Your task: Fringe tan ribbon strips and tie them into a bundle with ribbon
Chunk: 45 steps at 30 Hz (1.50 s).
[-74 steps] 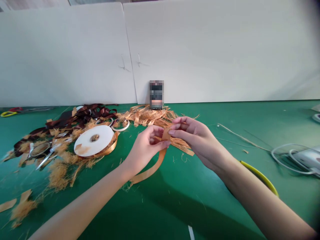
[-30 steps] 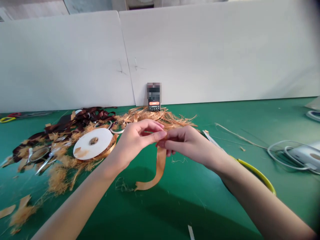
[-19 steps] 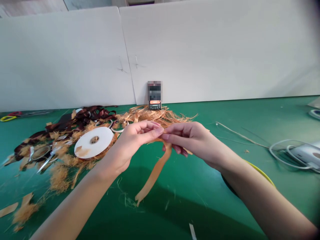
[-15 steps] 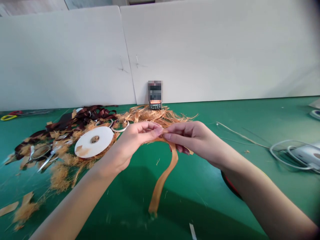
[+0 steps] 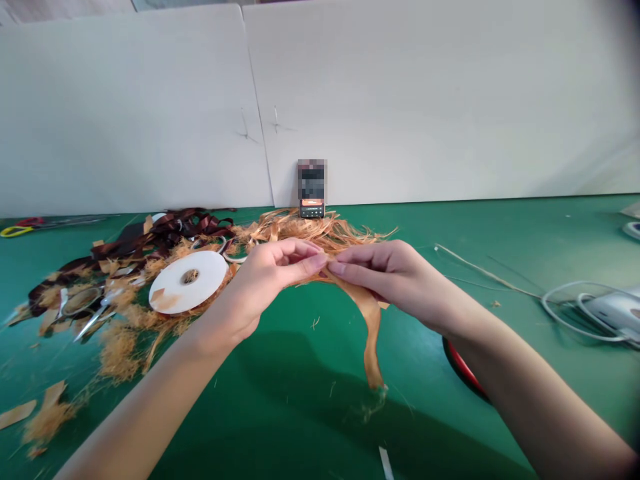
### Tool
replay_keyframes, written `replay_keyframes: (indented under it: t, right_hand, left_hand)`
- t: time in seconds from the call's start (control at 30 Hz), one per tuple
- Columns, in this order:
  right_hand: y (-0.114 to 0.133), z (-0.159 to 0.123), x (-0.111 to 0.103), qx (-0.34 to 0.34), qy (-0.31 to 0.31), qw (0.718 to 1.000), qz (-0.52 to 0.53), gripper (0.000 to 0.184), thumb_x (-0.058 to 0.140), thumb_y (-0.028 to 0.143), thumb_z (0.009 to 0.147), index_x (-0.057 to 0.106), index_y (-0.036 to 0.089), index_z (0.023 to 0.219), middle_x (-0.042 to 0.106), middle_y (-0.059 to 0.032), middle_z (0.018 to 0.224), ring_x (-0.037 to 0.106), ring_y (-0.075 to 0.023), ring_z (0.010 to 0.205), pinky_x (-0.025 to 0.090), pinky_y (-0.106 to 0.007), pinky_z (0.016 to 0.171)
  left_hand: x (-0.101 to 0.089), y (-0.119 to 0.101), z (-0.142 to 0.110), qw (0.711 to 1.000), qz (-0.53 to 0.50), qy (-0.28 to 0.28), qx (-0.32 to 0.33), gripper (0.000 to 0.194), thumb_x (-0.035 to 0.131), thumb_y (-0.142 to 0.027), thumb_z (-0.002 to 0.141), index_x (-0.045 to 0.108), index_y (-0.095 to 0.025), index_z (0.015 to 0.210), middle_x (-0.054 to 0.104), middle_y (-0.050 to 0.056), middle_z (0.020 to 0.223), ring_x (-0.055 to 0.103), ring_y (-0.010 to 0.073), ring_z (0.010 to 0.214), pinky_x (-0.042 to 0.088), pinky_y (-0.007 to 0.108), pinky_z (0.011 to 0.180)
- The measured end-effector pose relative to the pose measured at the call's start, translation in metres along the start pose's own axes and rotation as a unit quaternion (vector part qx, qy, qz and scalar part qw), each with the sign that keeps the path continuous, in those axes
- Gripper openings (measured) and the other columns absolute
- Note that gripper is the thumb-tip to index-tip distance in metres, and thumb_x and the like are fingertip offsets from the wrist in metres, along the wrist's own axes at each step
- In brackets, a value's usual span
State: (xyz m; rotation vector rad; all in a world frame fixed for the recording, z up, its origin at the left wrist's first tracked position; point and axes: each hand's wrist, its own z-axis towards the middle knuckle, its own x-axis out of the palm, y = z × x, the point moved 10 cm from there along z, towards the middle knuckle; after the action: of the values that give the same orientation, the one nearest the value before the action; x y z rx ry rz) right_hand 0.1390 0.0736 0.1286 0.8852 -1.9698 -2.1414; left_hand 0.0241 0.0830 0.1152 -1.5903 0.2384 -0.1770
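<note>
A tan ribbon (image 5: 371,333) hangs in a curve from my fingertips, its lower end frayed into loose threads. My left hand (image 5: 285,267) pinches the ribbon's upper part between thumb and fingers. Close against it, my right hand (image 5: 383,267) pinches the same ribbon, thumb on top. The bit between the fingertips is mostly hidden. Behind both hands lies a heap of tan ribbon strips (image 5: 320,230) on the green table. To the left of my left hand is a white ribbon spool (image 5: 203,270) with tan ribbon wound beneath its disc.
Dark brown ribbon (image 5: 170,233) and frayed tan threads (image 5: 123,350) cover the left side, with scissors (image 5: 95,320) among them. Yellow-and-red-handled scissors (image 5: 23,228) lie far left. A phone (image 5: 313,190) leans on the white board. A corded grey device (image 5: 617,310) sits right; a red-rimmed object (image 5: 465,367) is partly under my right forearm.
The ribbon's hanging end has swung to the right and shows its frayed threads. Both hands keep their pinch in nearly the same place.
</note>
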Motion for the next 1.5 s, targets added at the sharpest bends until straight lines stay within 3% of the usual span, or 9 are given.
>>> replay_keyframes:
  t: [0.27,0.43,0.63,0.77,0.87,1.13,1.4,1.5]
  right_hand:
    - [-0.004,0.001,0.001,0.009,0.021,0.996,0.087,0.023,0.063,0.035,0.081,0.069,0.016,0.070,0.056,0.0010,0.062,0.048,-0.0088,0.056,0.035,-0.024,0.052]
    - [-0.006,0.002,0.002,-0.002,0.024,0.988,0.150,0.013,0.069,0.032,0.076,0.077,0.023,0.082,0.071,-0.0009,0.077,0.064,-0.0162,0.080,0.048,-0.028,0.074]
    - [-0.009,0.001,-0.003,0.022,-0.002,0.995,0.094,0.021,0.066,0.035,0.078,0.075,0.017,0.080,0.069,-0.0038,0.074,0.060,-0.0148,0.066,0.044,-0.026,0.057]
    - [-0.006,0.002,-0.001,0.019,-0.004,0.999,0.051,0.024,0.060,0.036,0.082,0.072,0.016,0.075,0.055,0.0008,0.058,0.041,-0.0072,0.049,0.029,-0.022,0.043]
    - [-0.007,0.003,0.002,0.016,0.006,0.999,0.039,0.028,0.058,0.037,0.084,0.067,0.015,0.069,0.044,0.0042,0.051,0.034,-0.0057,0.046,0.026,-0.022,0.042]
    - [-0.012,0.004,-0.003,0.021,-0.019,0.997,0.075,0.023,0.059,0.032,0.083,0.068,0.015,0.069,0.055,0.0002,0.054,0.046,-0.0076,0.048,0.031,-0.021,0.040]
    - [-0.014,0.007,-0.004,0.011,-0.033,0.994,0.103,0.026,0.062,0.037,0.082,0.068,0.014,0.072,0.058,-0.0014,0.058,0.049,-0.0075,0.050,0.034,-0.020,0.040]
    - [-0.013,0.008,-0.006,-0.005,-0.044,0.994,0.104,0.025,0.062,0.040,0.083,0.066,0.015,0.077,0.059,0.0002,0.059,0.051,-0.0071,0.050,0.038,-0.019,0.043]
  left_hand:
    - [0.020,0.014,0.000,0.983,-0.137,0.100,-0.073,0.013,0.062,-0.023,0.080,0.073,-0.017,0.077,0.069,0.006,0.092,0.057,0.0187,0.092,0.042,0.029,0.081]
    - [0.026,0.019,-0.002,0.965,-0.199,0.126,-0.112,0.018,0.056,-0.021,0.081,0.073,-0.015,0.076,0.068,0.008,0.089,0.057,0.0191,0.088,0.044,0.032,0.083]
    - [0.008,0.015,0.002,0.986,-0.144,0.045,-0.067,0.016,0.063,-0.034,0.082,0.071,-0.020,0.085,0.068,0.005,0.096,0.059,0.0205,0.095,0.045,0.034,0.086]
    - [0.004,0.007,0.001,0.999,-0.026,0.009,-0.029,0.021,0.073,-0.036,0.073,0.071,-0.021,0.088,0.069,0.003,0.091,0.061,0.0203,0.094,0.044,0.033,0.087]
    - [0.003,0.004,0.001,1.000,0.009,-0.002,-0.020,0.018,0.074,-0.035,0.072,0.071,-0.019,0.081,0.069,0.003,0.086,0.061,0.0189,0.090,0.045,0.030,0.083]
    - [0.005,0.003,0.001,1.000,0.003,0.010,-0.017,0.015,0.071,-0.034,0.076,0.070,-0.019,0.078,0.072,0.002,0.087,0.063,0.0171,0.090,0.045,0.028,0.084]
    - [-0.012,-0.008,0.002,0.991,0.103,-0.072,0.040,0.020,0.070,-0.039,0.074,0.068,-0.020,0.078,0.070,0.005,0.098,0.062,0.0209,0.094,0.046,0.029,0.078]
    - [-0.020,-0.005,0.002,0.985,0.129,-0.108,0.031,0.030,0.065,-0.049,0.076,0.068,-0.021,0.086,0.070,0.005,0.097,0.061,0.0218,0.094,0.045,0.029,0.076]
